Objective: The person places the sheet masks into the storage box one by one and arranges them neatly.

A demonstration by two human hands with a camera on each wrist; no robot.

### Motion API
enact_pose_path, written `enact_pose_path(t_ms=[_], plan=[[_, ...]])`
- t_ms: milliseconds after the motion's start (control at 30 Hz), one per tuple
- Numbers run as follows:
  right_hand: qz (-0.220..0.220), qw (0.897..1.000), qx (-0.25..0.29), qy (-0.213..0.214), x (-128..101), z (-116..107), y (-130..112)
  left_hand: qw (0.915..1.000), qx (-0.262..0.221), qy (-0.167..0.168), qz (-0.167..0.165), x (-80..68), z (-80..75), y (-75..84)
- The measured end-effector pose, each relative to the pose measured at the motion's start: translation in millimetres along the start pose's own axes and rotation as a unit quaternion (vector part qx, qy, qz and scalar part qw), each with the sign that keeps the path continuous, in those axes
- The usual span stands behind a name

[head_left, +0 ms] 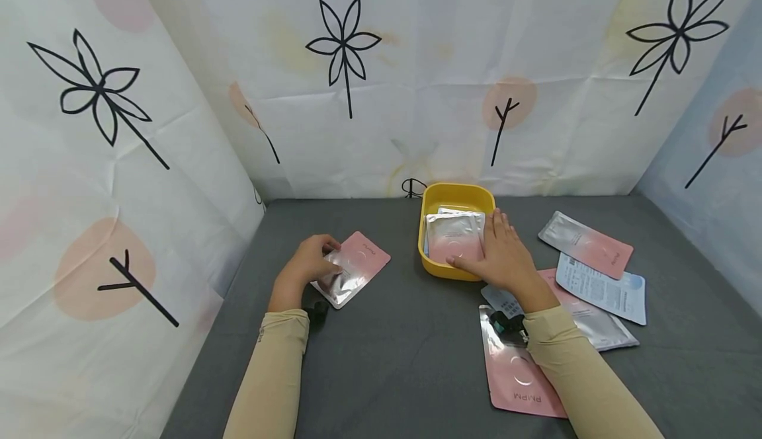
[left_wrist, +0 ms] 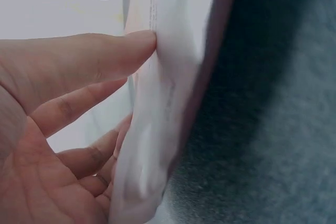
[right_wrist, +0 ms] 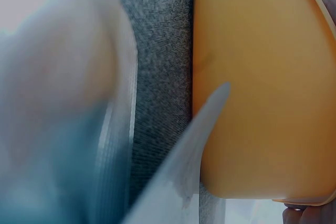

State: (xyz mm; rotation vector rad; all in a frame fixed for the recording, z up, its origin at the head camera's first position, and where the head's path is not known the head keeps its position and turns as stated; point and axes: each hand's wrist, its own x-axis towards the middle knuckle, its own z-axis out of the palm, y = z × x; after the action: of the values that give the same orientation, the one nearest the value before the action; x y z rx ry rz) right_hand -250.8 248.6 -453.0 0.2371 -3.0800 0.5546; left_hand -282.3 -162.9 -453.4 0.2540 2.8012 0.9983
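— Left hand [head_left: 309,262]?
— Fingers curled on a sachet [head_left: 354,267], lifted off the counter [head_left: 387,346].
— Right hand [head_left: 500,254]?
— Fingers flat, pressing a sachet in the tray [head_left: 458,196].

Both arms stretch forward in tan sleeves, forearms running up from the near edge, a small dark camera mount strapped at each wrist. The left hand [head_left: 309,266] sits curled, knuckles up, fingers bent inward and thumb tucked toward them in a pinch; in the left wrist view the fingers [left_wrist: 79,72] lie long and close together, tips pressing forward, palm open below. The right hand [head_left: 503,254] reaches further ahead, palm down, fingers straight and held together, thumb splayed out to the left. The two hands are well apart.
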Motion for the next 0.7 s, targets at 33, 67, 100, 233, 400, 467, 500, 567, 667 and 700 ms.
enact_pose_path(t_ms=[33,67,100,233,400,467,500,567,667,700], plan=[[0.0,1.0,0.0,0.0,-0.2,0.0,-0.2,1.0,-0.003,0.0,0.0,-0.4,0.0,0.9],[0.0,1.0,0.001,-0.001,-0.3,0.0,-0.4,1.0,-0.006,-0.001,-0.001,-0.9,-0.2,1.8],[0.0,1.0,0.0,-0.001,-0.4,0.0,-0.4,1.0,-0.01,-0.003,-0.001,-1.2,-0.3,2.9],[0.0,1.0,-0.001,0.0,-0.5,0.5,-0.1,0.9994,-0.028,-0.017,0.013,-3.1,-1.8,6.8],[-0.001,1.0,-0.002,0.003,-0.6,0.8,0.6,0.9974,-0.048,-0.03,0.046,-5.4,-4.2,11.8],[-0.002,1.0,-0.001,0.004,-0.8,0.9,0.8,0.997,-0.049,-0.027,0.054,-5.8,-4.8,14.0],[-0.002,1.0,-0.001,0.003,-0.9,1.0,0.8,0.9969,-0.049,-0.025,0.056,-6.1,-5.1,15.1],[-0.003,1.0,-0.002,0.003,-0.7,1.3,0.9,0.9969,-0.05,-0.02,0.058,-6.1,-5.6,16.5],[-0.004,1.0,-0.003,0.003,-0.4,1.6,1.3,0.9965,-0.055,-0.013,0.061,-6.2,-6.5,19.1],[-0.005,1.0,-0.004,0.003,-0.3,1.7,1.5,0.9962,-0.057,-0.01,0.064,-6.3,-6.8,20.0]])
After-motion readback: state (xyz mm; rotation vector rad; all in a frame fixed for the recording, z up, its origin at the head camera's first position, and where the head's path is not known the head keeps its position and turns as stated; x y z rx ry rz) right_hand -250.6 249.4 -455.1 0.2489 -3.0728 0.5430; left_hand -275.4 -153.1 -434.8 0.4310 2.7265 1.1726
